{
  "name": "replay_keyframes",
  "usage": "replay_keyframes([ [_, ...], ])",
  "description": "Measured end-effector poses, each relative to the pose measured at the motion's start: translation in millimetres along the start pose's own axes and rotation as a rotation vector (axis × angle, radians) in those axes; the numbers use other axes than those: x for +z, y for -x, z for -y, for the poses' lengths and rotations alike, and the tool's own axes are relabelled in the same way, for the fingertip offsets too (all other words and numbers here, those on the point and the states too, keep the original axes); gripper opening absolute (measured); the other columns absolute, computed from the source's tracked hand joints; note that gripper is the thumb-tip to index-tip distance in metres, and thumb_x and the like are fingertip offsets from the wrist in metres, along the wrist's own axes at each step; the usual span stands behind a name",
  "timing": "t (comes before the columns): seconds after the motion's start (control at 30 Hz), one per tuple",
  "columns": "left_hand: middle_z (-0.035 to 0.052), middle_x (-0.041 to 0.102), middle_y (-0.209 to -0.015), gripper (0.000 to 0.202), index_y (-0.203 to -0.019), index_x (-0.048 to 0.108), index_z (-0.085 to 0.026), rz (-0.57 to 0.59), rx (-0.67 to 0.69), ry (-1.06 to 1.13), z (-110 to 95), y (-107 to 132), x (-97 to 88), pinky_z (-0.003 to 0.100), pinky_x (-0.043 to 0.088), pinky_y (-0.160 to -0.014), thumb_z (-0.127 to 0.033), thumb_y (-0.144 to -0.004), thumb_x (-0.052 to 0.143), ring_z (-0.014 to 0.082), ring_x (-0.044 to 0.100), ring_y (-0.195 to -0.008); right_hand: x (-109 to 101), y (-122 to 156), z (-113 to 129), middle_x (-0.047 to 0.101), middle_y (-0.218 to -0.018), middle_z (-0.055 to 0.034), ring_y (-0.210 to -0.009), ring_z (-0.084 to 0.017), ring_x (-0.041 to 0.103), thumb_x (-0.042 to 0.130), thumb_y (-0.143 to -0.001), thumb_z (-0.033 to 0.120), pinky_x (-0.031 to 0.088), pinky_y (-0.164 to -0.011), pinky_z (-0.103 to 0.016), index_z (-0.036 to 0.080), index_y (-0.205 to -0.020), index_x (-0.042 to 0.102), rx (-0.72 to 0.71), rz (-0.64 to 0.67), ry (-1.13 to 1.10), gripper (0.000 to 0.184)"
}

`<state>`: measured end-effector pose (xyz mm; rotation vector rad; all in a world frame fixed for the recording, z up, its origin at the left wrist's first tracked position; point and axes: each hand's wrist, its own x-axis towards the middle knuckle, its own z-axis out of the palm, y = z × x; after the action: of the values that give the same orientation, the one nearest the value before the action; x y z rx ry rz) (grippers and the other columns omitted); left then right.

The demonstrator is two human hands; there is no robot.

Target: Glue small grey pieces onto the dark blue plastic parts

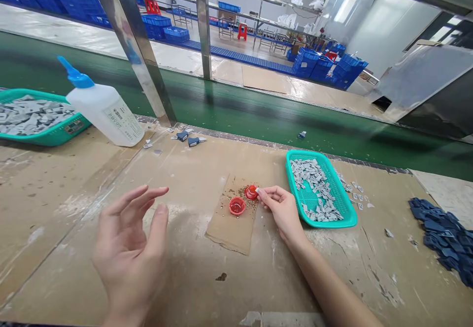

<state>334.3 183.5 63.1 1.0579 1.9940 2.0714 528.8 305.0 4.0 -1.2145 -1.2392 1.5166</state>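
My left hand (pixel 133 243) is raised over the left part of the table, fingers apart and nothing in it. My right hand (pixel 281 209) pinches a small light-grey plastic piece (pixel 258 191) by the rim of the farther red cap (pixel 251 192). A second red cap (pixel 237 206), with shiny liquid inside, sits just nearer and to the left. Both caps rest on a stained cardboard strip (pixel 231 236). Right beside my right hand stands a green basket (pixel 353 217) with many grey pieces (pixel 314 179).
A white bottle with a blue spout (pixel 107 113) leans beside another green basket (pixel 48 138) at left. Dark blue parts (pixel 443 236) are heaped at right; two dark blue pieces (pixel 194 141) lie farther back. A green conveyor belt (pixel 244 115) and metal posts (pixel 203 26) stand beyond.
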Motion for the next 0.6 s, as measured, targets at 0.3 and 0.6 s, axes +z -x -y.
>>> replay_keyframes([
  [0.3,0.0055,0.066,-0.101,0.037,-0.114,0.057,-0.022,0.181,0.103,0.007,-9.5,-33.2,15.3,0.042,0.049,-0.096,-0.018,-0.078,0.067,0.0212,0.063,-0.101,-3.8,5.3,13.2,0.067,-0.073,-0.0064,-0.061,-0.011,0.052,0.076,-0.071,0.045,0.04,-0.057,-0.023,0.012,-0.079,0.066,0.034,0.009,-0.063,0.036],
  [0.6,0.0046,0.068,-0.101,0.021,-0.099,0.063,-0.018,0.847,0.349,-0.369,0.4,-140.1,203.5,0.031,0.049,-0.086,-0.03,-0.085,0.053,0.019,0.063,-0.093,0.1,8.8,21.3,0.067,-0.064,-0.0052,-0.053,-0.012,0.054,0.078,-0.065,0.05,0.039,-0.05,-0.022,0.013,-0.072,0.065,0.013,0.044,-0.172,0.04],
])
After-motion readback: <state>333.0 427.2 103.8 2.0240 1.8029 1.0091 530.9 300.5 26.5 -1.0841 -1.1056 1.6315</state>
